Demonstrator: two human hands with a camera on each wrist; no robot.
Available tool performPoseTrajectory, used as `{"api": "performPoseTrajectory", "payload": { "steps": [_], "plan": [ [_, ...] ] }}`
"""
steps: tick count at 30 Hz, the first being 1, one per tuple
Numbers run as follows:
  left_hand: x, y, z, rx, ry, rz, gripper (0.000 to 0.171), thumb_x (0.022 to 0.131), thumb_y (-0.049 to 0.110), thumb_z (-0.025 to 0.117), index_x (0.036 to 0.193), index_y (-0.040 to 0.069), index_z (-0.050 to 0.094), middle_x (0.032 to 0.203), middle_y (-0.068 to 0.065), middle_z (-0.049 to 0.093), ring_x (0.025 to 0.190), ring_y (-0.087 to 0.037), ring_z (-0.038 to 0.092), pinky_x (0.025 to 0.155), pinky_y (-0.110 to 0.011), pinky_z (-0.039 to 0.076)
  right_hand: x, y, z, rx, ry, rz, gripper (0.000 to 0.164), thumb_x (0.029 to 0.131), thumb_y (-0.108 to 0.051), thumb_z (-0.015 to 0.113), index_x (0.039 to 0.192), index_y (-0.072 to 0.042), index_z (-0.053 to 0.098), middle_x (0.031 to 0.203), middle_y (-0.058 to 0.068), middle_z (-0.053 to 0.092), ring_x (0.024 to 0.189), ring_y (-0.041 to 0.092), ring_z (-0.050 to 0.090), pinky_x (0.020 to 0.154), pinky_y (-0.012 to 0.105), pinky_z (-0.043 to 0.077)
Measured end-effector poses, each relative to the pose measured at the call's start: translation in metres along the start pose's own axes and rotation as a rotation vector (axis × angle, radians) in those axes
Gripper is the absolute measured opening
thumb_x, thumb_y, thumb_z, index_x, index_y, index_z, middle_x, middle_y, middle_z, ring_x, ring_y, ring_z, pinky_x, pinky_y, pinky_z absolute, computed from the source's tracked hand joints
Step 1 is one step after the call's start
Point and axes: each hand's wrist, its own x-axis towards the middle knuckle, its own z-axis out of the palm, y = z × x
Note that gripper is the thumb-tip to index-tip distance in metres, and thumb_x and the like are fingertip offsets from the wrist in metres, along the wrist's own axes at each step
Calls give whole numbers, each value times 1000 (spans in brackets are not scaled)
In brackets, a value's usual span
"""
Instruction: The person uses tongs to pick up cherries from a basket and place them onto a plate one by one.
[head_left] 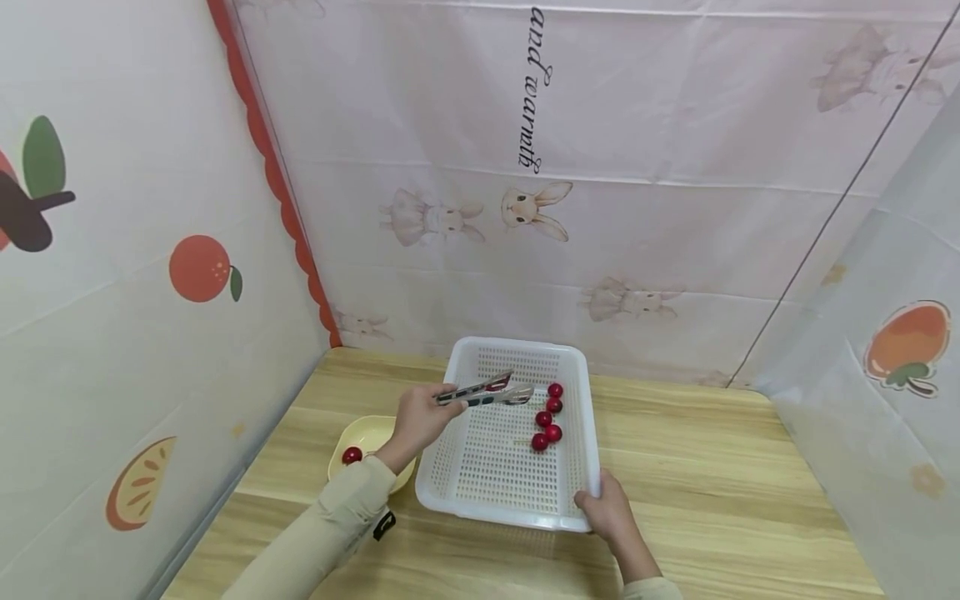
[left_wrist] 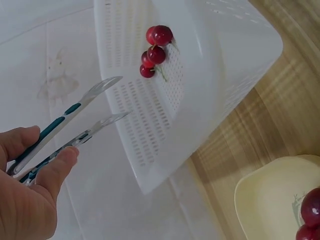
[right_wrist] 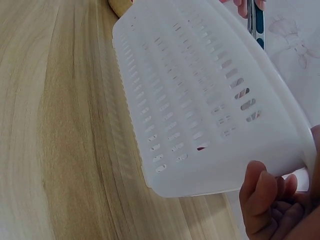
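My left hand (head_left: 423, 417) pinches metal food tongs (head_left: 480, 397) with dark teal grip inserts, over the left part of a white plastic basket (head_left: 495, 492). The arms of the tongs (left_wrist: 70, 112) are spread, and in the left wrist view nothing sits between their tips. Several dark red cherries (head_left: 543, 418), some with stems, lie inside the basket toward its right side. My right hand (head_left: 611, 512) grips the rim at the near right corner, thumb on top; in the right wrist view curled fingers (right_wrist: 260, 192) show beneath the rim.
Left of the basket stands a pale yellow bowl (head_left: 367, 429), partly covered by my left arm, with cherries (left_wrist: 311, 207) in it. The wood-grain table (head_left: 690, 467) meets printed cloth walls at the back and both sides.
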Motion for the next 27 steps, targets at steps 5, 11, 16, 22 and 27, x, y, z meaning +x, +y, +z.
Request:
{"api": "performPoseTrajectory", "payload": {
  "steps": [5, 11, 16, 22, 27],
  "plan": [
    [6, 2, 4, 9, -16, -12, 32, 77, 16, 73, 105, -1, 69, 85, -7, 68, 49, -10, 43, 44, -25, 35, 0, 1, 0, -4, 6, -8, 57, 76, 4, 54, 129, 16, 36, 104, 34, 53, 74, 33, 61, 49, 37, 51],
    [13, 6, 10, 20, -35, -6, 32, 76, 18, 74, 103, 1, 70, 86, -8, 69, 47, -10, 43, 45, -25, 35, -1, 1, 0, 4, -3, -8, 57, 76, 4, 53, 129, 16, 35, 104, 34, 53, 75, 35, 62, 49, 38, 51],
    [18, 8, 15, 39, -71, -20, 31, 76, 18, 74, 102, 1, 71, 88, -8, 69, 49, -10, 44, 44, -24, 34, 0, 2, 0, 6, 0, -17, 56, 76, 5, 53, 128, 17, 35, 102, 33, 53, 74, 35, 62, 48, 38, 51],
    [25, 10, 23, 43, -95, 14, 27, 74, 13, 75, 97, -1, 71, 92, -11, 69, 60, -13, 56, 50, -25, 43, 0, 2, 0, -1, -11, -8, 56, 77, 4, 53, 129, 16, 35, 103, 33, 53, 75, 35, 62, 49, 37, 51],
    [30, 11, 32, 61, -95, 43, 24, 72, 11, 77, 91, -2, 72, 94, -12, 68, 76, -18, 62, 65, -31, 50, 0, 3, 1, -6, -5, -6, 56, 77, 4, 53, 129, 17, 34, 102, 33, 53, 75, 35, 61, 49, 37, 51]
  ]
}}
